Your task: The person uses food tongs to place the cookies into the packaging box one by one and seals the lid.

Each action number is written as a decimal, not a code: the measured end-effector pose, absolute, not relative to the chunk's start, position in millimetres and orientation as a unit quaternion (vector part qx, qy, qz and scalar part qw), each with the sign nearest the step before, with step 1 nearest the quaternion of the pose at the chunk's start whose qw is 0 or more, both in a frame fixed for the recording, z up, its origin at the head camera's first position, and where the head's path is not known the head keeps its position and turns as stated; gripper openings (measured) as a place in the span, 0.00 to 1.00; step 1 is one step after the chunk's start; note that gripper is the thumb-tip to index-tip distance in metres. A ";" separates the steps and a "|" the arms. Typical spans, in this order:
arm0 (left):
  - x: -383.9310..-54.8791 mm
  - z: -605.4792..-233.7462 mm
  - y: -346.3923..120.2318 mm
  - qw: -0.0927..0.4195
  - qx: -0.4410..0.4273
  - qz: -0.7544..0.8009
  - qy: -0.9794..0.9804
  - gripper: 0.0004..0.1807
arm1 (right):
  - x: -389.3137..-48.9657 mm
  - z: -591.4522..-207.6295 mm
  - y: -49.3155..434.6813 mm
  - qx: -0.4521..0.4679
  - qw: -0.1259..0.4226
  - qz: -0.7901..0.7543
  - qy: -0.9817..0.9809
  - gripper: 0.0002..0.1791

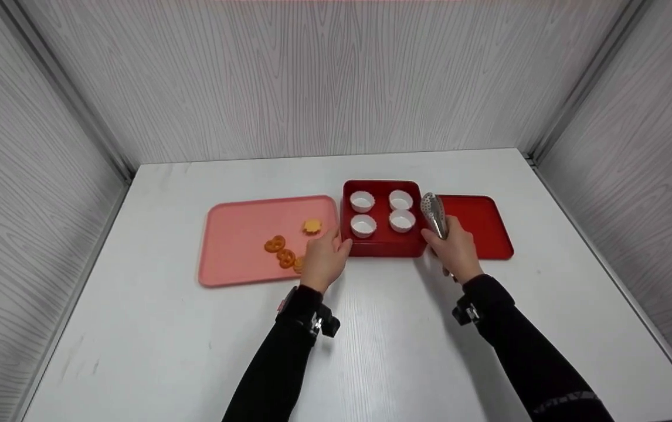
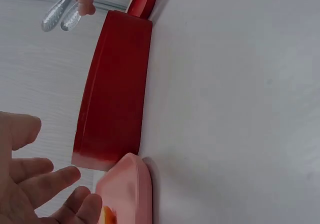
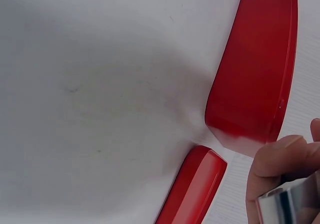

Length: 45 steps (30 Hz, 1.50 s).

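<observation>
I watch the right hand (image 1: 457, 252) grip metal tongs (image 1: 434, 212), their perforated heads by the right side of a red box (image 1: 386, 250), which stands between a pink tray (image 1: 236, 234) and a red tray (image 1: 479, 228) and holds four white cups (image 1: 363, 226). My left hand (image 1: 322, 259) grasps nothing, fingers loosely spread near the box's left front corner.

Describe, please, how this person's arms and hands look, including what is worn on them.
The left hand and right hand are bare. Long black sleeves reach to the black wrist devices, which have small silvery parts. A greyish marking, too blurred to read, crosses the right sleeve.
</observation>
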<state>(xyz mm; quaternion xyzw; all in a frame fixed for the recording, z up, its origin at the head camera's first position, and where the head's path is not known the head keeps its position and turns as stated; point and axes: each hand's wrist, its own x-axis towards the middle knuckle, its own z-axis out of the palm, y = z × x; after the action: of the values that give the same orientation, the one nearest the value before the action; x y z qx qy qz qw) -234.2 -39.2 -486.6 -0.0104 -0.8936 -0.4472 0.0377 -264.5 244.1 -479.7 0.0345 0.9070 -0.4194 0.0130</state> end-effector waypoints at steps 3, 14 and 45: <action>-243.2 -486.6 -34.1 0.049 0.001 -0.432 -0.900 0.28 | -262.3 -479.1 244.0 0.035 0.011 -0.419 0.907 0.35; -266.1 -494.1 -27.7 0.014 0.037 -0.459 -0.888 0.26 | -255.4 -478.7 244.5 0.030 0.008 -0.409 0.912 0.39; -230.0 -462.1 -41.2 -0.009 0.106 -0.608 -0.787 0.21 | -241.7 -458.6 236.4 -0.025 -0.023 -0.398 0.917 0.43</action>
<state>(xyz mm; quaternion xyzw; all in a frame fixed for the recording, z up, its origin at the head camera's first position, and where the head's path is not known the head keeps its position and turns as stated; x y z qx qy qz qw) -230.0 -41.2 -462.1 0.1061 -0.7871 -0.6076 -0.0094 -241.7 236.4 -458.6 -0.0254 0.9166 -0.3982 -0.0230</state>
